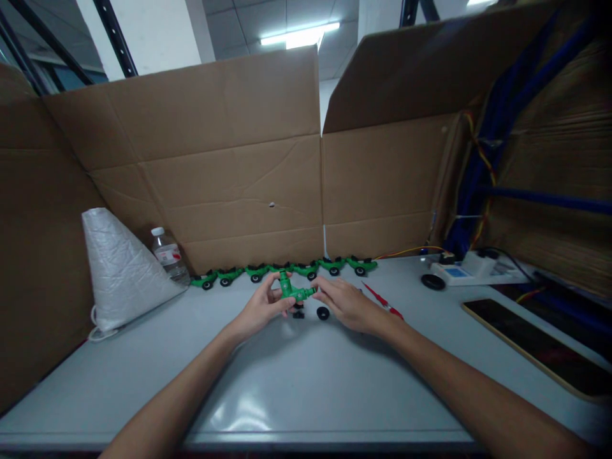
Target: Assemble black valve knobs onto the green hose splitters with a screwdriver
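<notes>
A green toy car body [291, 291] is held above the table between my two hands. My left hand [268, 301] is closed round its left side, thumb in front. The fingers of my right hand [340, 299] pinch at its right end; whether a small part sits between those fingertips I cannot make out. Just below, a loose black wheel [323, 313] lies on the table beside a small black piece [298, 314]. A red screwdriver [382, 299] rests behind my right wrist.
Several green toy cars [255, 273] stand in a row along the cardboard wall [229, 172]. At left are a white bag [124, 274] and a plastic bottle [169, 255]. A power strip [482, 271], a black ring [433, 282] and a phone [535, 344] lie at right.
</notes>
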